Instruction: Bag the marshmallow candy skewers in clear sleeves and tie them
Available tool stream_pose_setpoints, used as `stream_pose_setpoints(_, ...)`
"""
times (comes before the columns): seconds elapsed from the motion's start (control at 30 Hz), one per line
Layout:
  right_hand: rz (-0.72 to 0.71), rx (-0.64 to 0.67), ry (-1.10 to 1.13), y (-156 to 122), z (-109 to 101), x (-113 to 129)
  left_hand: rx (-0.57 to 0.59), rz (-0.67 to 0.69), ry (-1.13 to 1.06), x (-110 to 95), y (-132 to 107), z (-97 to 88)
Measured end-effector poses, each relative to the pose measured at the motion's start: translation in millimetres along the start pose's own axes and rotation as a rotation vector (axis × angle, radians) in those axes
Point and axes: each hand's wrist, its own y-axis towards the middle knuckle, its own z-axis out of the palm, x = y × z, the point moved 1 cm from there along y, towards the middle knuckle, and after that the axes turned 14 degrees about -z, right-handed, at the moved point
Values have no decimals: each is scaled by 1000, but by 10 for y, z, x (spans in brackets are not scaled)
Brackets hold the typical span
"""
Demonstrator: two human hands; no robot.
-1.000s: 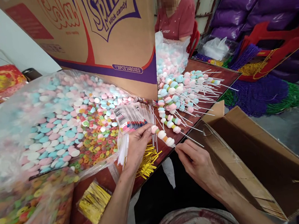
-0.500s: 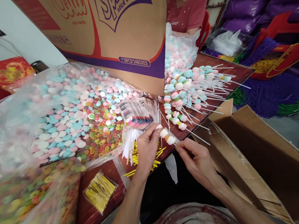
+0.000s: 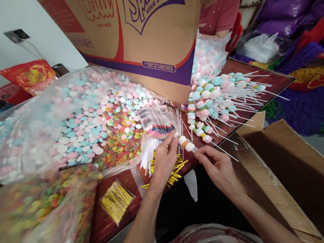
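Between my two hands is a marshmallow candy skewer (image 3: 186,144), with white and pale pink pieces and an orange ring strung in a row. My left hand (image 3: 165,157) pinches its far end. My right hand (image 3: 218,166) has thumb and finger closed on its near end, where the stick itself is mostly hidden. A clear film seems to lie along the candy. Just beyond my left hand are printed clear bags (image 3: 155,122) and a bundle of white sticks (image 3: 148,153). Loose yellow twist ties (image 3: 176,175) lie under the left hand.
Finished candy skewers (image 3: 205,94) are piled at the right of the table. A big bag of marshmallows (image 3: 36,122) and a bag of gummy rings (image 3: 45,216) cover the left. A tall carton (image 3: 143,43) stands behind. An open carton (image 3: 271,187) sits at the right; a person sits beyond.
The camera view has turned slightly left, so everything sits further right. Both hands keep their hold on the skewer, with little other movement visible.
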Motion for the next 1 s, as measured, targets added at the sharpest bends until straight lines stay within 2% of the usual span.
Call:
stream_pose_setpoints(0.1, -5, -69, -23, 7, -86, -65, -28, 70, 97, -130, -23, -177)
stream_pose_setpoints(0.2, 10, -121, -48, -24, -175, -155, -250, 152, 88, -167, -36, -496)
stream_pose_setpoints(0.33, 22, -155, -85, -93, -234, -238, -524, 188, 130, -76, -147, -1005)
stream_pose_setpoints(0.43, 24, -155, -102, -133, -222, -253, -622, 165, 172, 25, -318, -1263)
stream_pose_setpoints(0.5, 27, -158, -95, -141, -194, -248, -590, 128, 110, 85, -413, -1326)
stream_pose_setpoints(0.6, 17, -157, -80, -127, -138, -231, -556, 90, 40, 133, -468, -1321)
stream_pose_setpoints(0.67, 3, -149, -80, -112, -111, -229, -640, 97, 226, 128, -450, -1313)
stream_pose_setpoints(0.73, -14, -147, -95, -101, -100, -246, -711, 136, 565, 109, -405, -1320)
stream_pose_setpoints(0.83, -55, -171, -133, -85, -103, -310, -663, 271, 945, 113, -322, -1350)
stream_pose_setpoints(0.93, -107, -180, -178, -49, -87, -385, -585, 379, 980, 179, -265, -1401)
stream_pose_setpoints(1.0, -133, -164, -200, -16, -60, -418, -617, 395, 904, 232, -249, -1449)
